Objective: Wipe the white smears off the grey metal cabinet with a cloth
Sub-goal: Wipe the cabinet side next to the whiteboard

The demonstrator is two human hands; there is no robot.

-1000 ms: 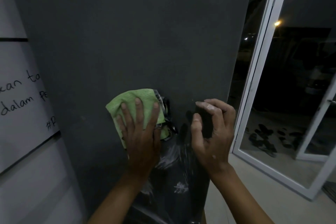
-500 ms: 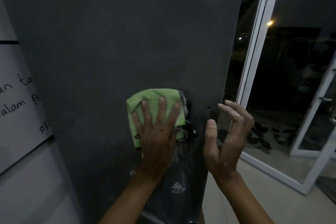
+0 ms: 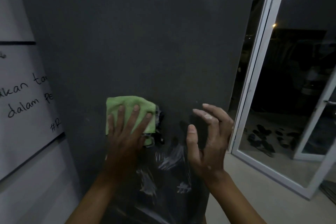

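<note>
Head view. The grey metal cabinet (image 3: 136,42) fills the centre of the frame, its broad upper face showing no marks. The left hand (image 3: 125,132) lies flat with straight, spread fingers, pressing a folded green cloth (image 3: 127,103) against the cabinet at mid-height. The right hand (image 3: 209,138) hovers just beside the cabinet's right edge, fingers loosely curled and holding nothing; whitish residue shows on its fingertips (image 3: 207,116).

White smears (image 3: 169,162) lie below and to the right of the cloth, in several streaked patches running down toward the bottom of the frame. The cloth sits above them and does not cover them. A dark, glossy patch beside the cloth's right edge cannot be identified.

Assessment: the work is partly done at best. The area under and above the cloth appears free of marks; the streaks in the lower section are left to wipe, and the cloth must travel down and right to reach them.

Surroundings: a whiteboard (image 3: 23,96) with handwriting at left; a white-framed glass door (image 3: 258,82) at right, darkness beyond.
</note>
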